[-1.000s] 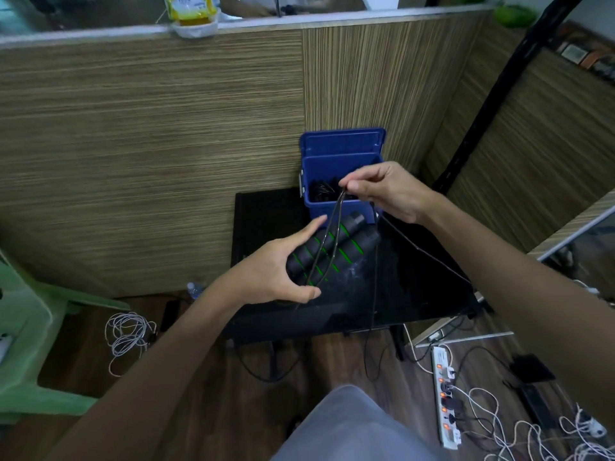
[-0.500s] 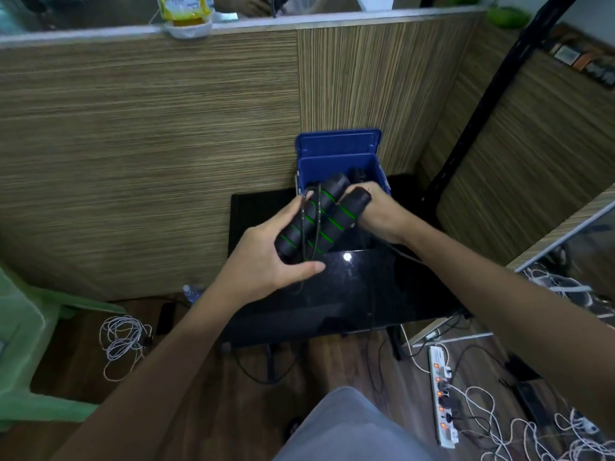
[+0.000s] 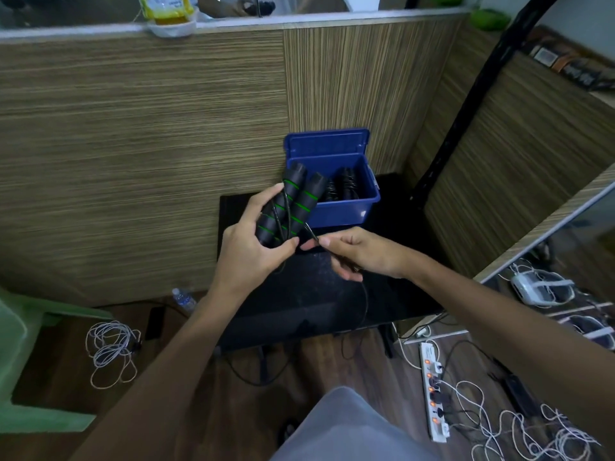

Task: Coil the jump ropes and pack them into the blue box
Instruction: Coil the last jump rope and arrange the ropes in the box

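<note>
Views: one only, head-worn; no second view shares the scene.
Position: above and behind the grip, where the left hand [image 3: 248, 251] holds the jump rope handles [image 3: 289, 207].
Facing: forward and down, both forearms running up from the lower edge to the grip.
Nearness: close, at arm's reach of the grip, near frame centre.
Beyond the grip: blue box [image 3: 346, 207] and wood-grain wall.
Below the grip: black table [image 3: 299, 304], then the floor.
Lens: wide-angle, edges bowed.

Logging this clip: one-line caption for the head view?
Left hand holds paired jump rope handles; right hand pinches the cord before the open blue box.
</note>
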